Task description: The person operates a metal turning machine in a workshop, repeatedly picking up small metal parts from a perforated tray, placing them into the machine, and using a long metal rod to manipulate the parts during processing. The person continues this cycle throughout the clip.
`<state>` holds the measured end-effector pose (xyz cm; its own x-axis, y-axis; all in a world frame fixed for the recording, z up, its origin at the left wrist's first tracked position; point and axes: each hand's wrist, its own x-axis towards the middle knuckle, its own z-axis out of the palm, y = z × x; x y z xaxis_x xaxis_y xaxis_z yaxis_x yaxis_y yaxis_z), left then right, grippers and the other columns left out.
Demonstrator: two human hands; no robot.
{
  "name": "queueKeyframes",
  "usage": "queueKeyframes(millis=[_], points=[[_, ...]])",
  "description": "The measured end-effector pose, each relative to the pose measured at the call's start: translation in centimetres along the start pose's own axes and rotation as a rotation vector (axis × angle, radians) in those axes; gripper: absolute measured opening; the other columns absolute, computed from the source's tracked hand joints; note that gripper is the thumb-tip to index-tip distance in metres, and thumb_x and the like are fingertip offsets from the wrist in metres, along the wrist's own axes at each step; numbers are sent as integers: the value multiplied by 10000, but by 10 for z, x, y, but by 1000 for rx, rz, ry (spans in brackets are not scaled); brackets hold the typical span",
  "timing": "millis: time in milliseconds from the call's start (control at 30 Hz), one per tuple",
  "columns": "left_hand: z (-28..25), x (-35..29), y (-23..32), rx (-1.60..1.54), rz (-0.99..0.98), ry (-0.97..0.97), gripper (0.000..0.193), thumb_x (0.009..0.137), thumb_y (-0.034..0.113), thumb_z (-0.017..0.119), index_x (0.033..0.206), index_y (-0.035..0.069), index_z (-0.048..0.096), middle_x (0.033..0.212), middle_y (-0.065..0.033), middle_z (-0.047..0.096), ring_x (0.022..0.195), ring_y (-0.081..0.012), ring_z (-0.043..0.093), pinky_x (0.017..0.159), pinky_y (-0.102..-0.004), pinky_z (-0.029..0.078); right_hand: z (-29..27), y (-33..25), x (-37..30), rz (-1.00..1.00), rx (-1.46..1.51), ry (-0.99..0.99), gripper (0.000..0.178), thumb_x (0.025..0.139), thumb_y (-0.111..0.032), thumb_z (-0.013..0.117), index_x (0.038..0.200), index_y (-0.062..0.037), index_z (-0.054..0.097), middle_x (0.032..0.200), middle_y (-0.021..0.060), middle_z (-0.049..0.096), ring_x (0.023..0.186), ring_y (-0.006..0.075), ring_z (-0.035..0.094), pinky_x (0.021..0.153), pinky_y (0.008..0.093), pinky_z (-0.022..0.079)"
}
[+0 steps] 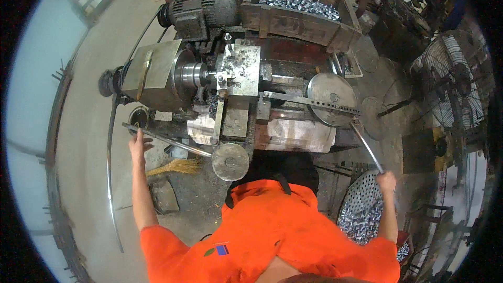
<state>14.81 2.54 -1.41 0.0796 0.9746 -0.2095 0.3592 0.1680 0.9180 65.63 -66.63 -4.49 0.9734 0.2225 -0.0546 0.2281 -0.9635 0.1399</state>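
A machine shaped like a small lathe stands before me, with a metal block facing its round chuck. From a round disc at its front, a long steel lever rod runs out to the left. My left hand is at the rod's outer end, a fingertip touching it, the other fingers loose and apart. At the right, my right hand is closed around the lower end of a metal lever handle. That handle leads up to a large round wheel joined to a perforated flat bar.
Behind the machine are a motor and a wooden crate with many small metal parts. A perforated basket of similar parts stands beside my right forearm. A straw broom lies below the left rod. A caged fan stands at right.
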Motion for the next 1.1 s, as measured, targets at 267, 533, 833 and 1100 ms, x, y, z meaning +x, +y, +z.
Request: queueKeyframes(millis=[267,533,833,1100], points=[[28,44,-47,-73,-15,23,361,810,292,569,908,-55,546,801,-121,583,697,-229,600,520,-349,476,35,-52,-124,43,924,-323,205,682,-155,541,775,-12,655,579,41,551,560,131,510,511,273,389],[42,25,-28,-146,10,77,328,852,242,521,904,-82,521,856,-161,588,626,-260,610,499,-391,531,-4,-91,-148,160,1125,-365,223,633,-114,559,805,23,597,599,-34,469,514,91,416,460,249,316],[28,12,-5,71,-144,-4,363,818,330,560,779,-24,494,585,-72,477,463,-229,560,421,-375,539,-9,-66,-122,-43,755,-188,309,604,-135,588,882,-2,620,530,92,500,456,187,451,452,330,382],[33,30,-29,7,-79,-119,443,847,359,536,989,-61,520,747,-143,570,571,-265,615,430,-366,540,4,28,84,46,-97,148,402,587,-269,676,932,-70,618,878,142,616,844,315,596,744,432,477]])
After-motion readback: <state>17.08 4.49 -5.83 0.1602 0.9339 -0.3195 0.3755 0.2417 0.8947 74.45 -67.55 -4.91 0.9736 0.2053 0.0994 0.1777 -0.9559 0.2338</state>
